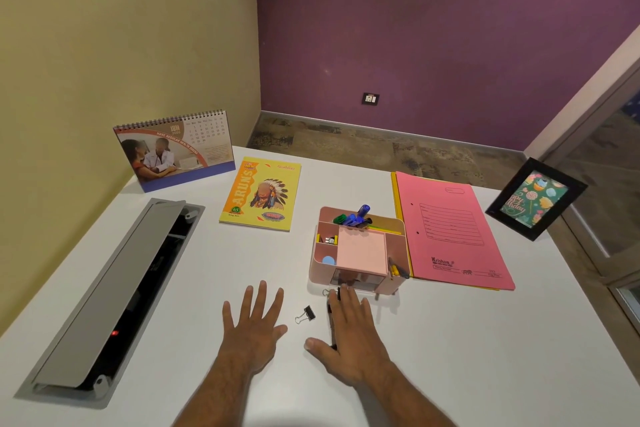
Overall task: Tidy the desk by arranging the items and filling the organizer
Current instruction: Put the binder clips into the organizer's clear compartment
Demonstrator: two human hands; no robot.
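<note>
A pink desk organizer stands mid-desk, holding several markers, a pink sticky-note pad and small clips. My left hand lies flat on the white desk, fingers spread, holding nothing. My right hand rests flat just in front of the organizer, its fingers covering a black pen. Between the two hands lies a black binder clip. Another clip peeks out by my right fingertips.
A desk calendar stands at the back left beside a yellow notebook. Pink folders lie right of the organizer, and a black photo frame leans at the right edge. An open cable tray runs along the left.
</note>
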